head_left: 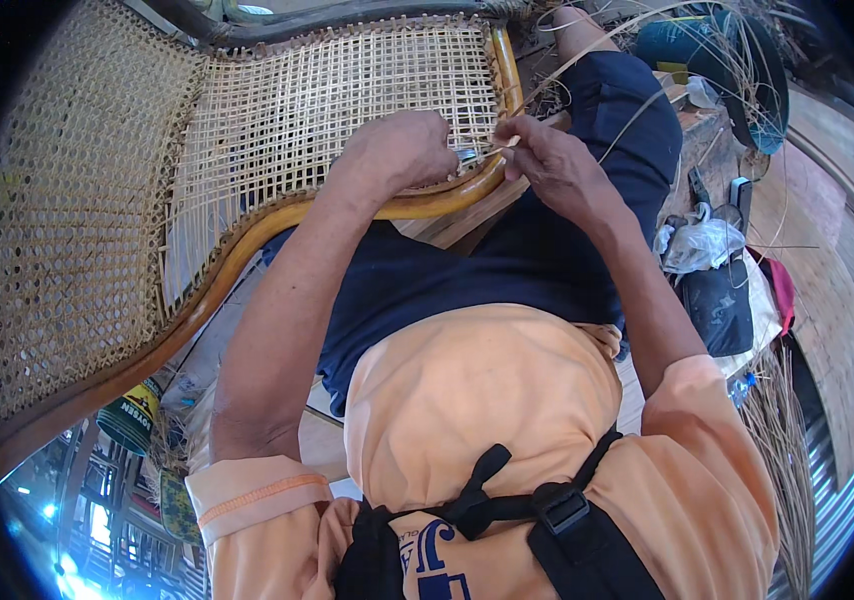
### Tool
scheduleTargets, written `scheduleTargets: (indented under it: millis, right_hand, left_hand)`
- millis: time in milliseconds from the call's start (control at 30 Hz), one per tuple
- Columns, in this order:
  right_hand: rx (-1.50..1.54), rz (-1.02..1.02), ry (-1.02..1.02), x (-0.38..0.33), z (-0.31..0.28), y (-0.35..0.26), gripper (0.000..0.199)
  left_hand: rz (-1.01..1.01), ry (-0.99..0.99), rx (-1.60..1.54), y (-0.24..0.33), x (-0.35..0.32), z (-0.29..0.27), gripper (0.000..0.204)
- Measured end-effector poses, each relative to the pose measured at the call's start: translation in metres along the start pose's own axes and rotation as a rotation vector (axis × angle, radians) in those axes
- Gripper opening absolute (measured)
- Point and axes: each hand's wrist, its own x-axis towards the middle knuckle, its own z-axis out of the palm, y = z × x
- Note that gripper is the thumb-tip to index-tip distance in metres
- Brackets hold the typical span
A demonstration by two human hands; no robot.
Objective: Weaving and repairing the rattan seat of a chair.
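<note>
A cane chair frame with a curved, varnished wooden rail point(427, 206) lies across my lap. Its woven cane panel point(277, 120) has an open square weave. My left hand point(397, 150) is closed over the weave near the rail's corner. A small bluish-white bit shows by its fingertips, too small to name. Beside it, at the rail's right corner, the thumb and fingers of my right hand point(557, 170) pinch a thin pale cane strand point(513, 143). What my left fingers hold is mostly hidden.
Finer woven cane point(77, 190) covers the frame's left part. Loose strands arc over a dark green container point(737, 70) at the far right. A clear plastic bag point(699, 243) and a black pouch point(717, 310) lie at right, above a bundle of long cane point(782, 460). A green can point(130, 418) stands lower left.
</note>
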Motion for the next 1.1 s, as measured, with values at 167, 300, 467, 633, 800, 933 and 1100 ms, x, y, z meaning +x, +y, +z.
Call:
scheduleTargets:
  millis: [167, 300, 467, 633, 800, 933, 1100]
  right_hand:
    - [-0.096, 0.090, 0.019, 0.008, 0.007, 0.013, 0.020]
    - [-0.226, 0.040, 0.097, 0.014, 0.014, 0.022, 0.024]
    - [-0.225, 0.106, 0.082, 0.017, 0.017, 0.022, 0.024]
    - [-0.216, 0.124, 0.045, 0.014, 0.011, 0.016, 0.025]
    - [-0.200, 0.124, 0.026, 0.014, 0.009, 0.016, 0.026]
    - [-0.219, 0.088, 0.035, 0.015, 0.011, 0.019, 0.026]
    - [-0.164, 0.022, 0.016, 0.015, 0.012, 0.019, 0.024]
  left_hand:
    - [0.035, 0.161, 0.071, -0.002, -0.007, 0.016, 0.025]
    - [0.046, 0.251, 0.120, 0.005, -0.014, 0.020, 0.024]
    - [0.037, 0.244, 0.134, 0.007, -0.018, 0.020, 0.023]
    - [0.032, 0.270, 0.116, 0.008, -0.019, 0.022, 0.022]
    - [0.030, 0.270, 0.140, 0.010, -0.018, 0.022, 0.021]
    - [0.020, 0.262, 0.122, 0.011, -0.019, 0.020, 0.019]
    - [0.128, 0.219, 0.175, 0.006, -0.010, 0.016, 0.019]
